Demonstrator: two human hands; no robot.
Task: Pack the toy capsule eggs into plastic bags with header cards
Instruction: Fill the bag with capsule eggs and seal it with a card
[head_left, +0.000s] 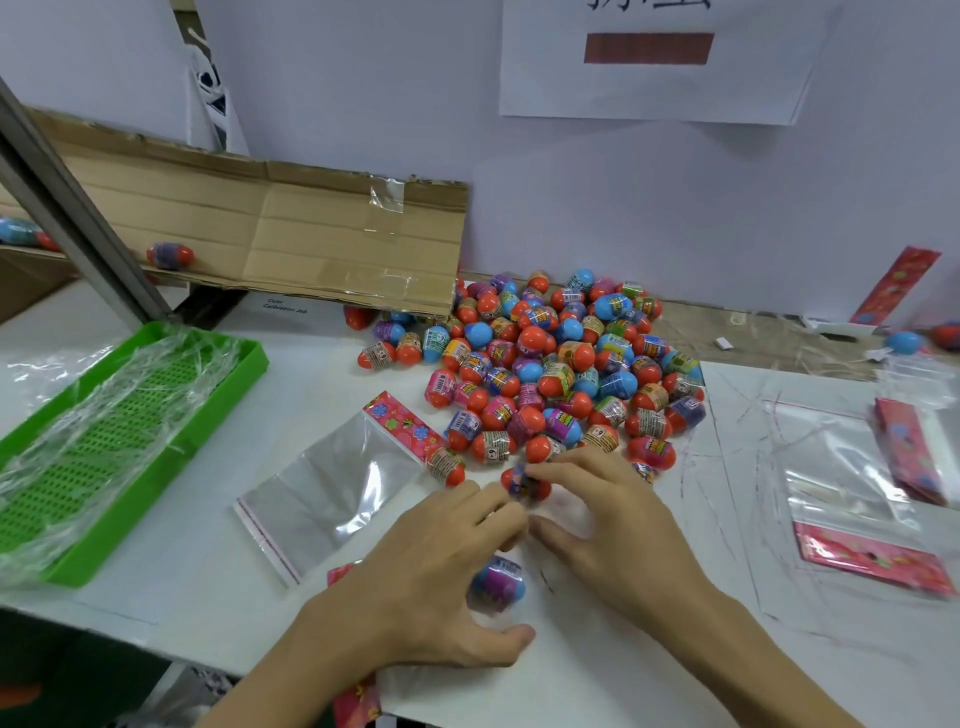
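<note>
The right hand (608, 525) pinches an orange capsule egg (524, 483) at the near edge of the egg pile (550, 374). The left hand (441, 582) curls loosely over a blue-purple egg (497, 582) nearer than the pile; whether it grips is unclear. An empty bag with header card (332, 483) lies left of the pile, a green tray (119, 441) farther left on the counter (182, 545).

Glossy plastic capsule eggs (550, 364) shrink-wrapped in shiny printed film. Clear, glossy plastic bag (327, 488) with printed pink paper header card (402, 423). Matt brown corrugated cardboard (291, 234), creased, patched with shiny tape. Green perforated plastic tray (244, 364) under crinkled clear film. Smooth matt white tabletop (218, 561).
</note>
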